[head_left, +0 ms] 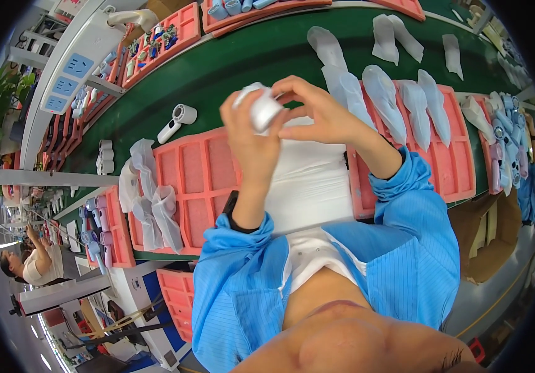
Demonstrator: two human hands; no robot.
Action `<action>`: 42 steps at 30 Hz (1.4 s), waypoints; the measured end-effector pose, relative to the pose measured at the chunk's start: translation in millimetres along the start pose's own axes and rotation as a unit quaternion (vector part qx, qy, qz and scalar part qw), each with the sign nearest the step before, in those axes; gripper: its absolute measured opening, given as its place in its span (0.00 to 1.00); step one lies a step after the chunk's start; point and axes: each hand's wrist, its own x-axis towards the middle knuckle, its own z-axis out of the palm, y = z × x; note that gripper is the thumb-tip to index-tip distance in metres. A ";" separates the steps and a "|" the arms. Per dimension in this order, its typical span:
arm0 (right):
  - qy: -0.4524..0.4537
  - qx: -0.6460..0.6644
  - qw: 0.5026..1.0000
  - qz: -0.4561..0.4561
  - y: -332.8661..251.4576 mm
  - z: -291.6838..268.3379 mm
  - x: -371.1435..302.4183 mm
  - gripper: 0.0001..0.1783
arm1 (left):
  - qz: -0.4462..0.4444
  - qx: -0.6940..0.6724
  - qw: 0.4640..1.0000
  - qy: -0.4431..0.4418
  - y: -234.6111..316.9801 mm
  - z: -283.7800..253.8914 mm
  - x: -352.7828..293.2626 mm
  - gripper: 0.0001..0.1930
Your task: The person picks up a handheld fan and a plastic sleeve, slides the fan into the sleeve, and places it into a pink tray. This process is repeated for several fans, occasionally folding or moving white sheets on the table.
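In front of my chest, both my hands are raised over the green work belt around a white rounded device (266, 115). Its outline is blurred, and fingers cover much of it. My left hand (247, 132) is closed round its left side. On the other side, my right hand (323, 113) curls its thumb and fingers against its edge. Beneath the hands lies a stack of thin white bags (310, 186). A small white hair dryer (184, 114) with a round grilled head rests on the belt to the left.
Pink divided trays (196, 177) flank the stack. Bagged items (384, 102) lie on the right tray (460, 155), and more bagged items (165, 214) on the left. Blue and white devices (507, 133) fill a tray at far right. A socket box (68, 78) stands upper left. Another person (37, 264) sits far left.
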 end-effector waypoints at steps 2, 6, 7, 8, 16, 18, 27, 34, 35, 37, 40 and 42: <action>-0.086 0.063 0.993 -0.050 -5.1 -7.5 -2.1 0.34 | -0.129 -0.197 0.972 0.008 -10.1 -18.0 2.9 0.25; -0.104 -0.168 0.972 -0.124 9.5 0.6 -1.4 0.31 | -0.016 -0.341 0.936 -0.081 -3.3 -30.9 6.0 0.23; -0.103 -0.168 0.973 -0.124 12.2 1.2 -3.0 0.31 | -0.016 -0.341 0.936 -0.082 0.2 -31.2 5.1 0.23; -0.071 -0.212 0.970 -0.099 14.4 0.8 -5.0 0.30 | -0.024 -0.233 0.972 -0.013 4.4 -29.7 3.4 0.23; 0.048 -0.341 0.930 -0.131 4.9 20.0 -7.7 0.25 | 0.109 0.114 0.970 0.183 10.6 -10.0 -6.0 0.17; 0.044 -0.336 0.936 -0.097 6.6 21.1 -8.7 0.24 | 0.094 0.130 0.973 0.167 8.5 -13.3 -7.7 0.13; -0.191 0.140 0.932 0.275 43.7 -7.7 24.3 0.26 | -0.183 0.102 0.978 0.022 -107.9 -78.1 43.4 0.15; 0.047 -0.600 0.794 0.090 95.5 -6.3 36.4 0.31 | -0.238 0.344 0.908 0.011 -224.8 -86.0 36.3 0.37; 0.033 -0.536 0.840 0.074 91.5 -5.7 32.4 0.34 | -0.250 0.318 0.914 -0.012 -225.2 -85.9 37.2 0.37; 0.009 -0.396 0.917 0.048 81.1 -2.1 22.7 0.40 | -0.274 0.264 0.922 -0.070 -217.7 -79.2 35.0 0.38; 0.017 -0.315 0.949 0.003 65.3 5.2 18.0 0.41 | -0.195 0.078 0.969 -0.127 -169.3 -31.6 33.1 0.37; 0.017 -0.282 0.959 -0.022 66.6 13.4 19.2 0.39 | -0.170 -0.044 0.970 -0.169 -119.6 2.0 27.9 0.36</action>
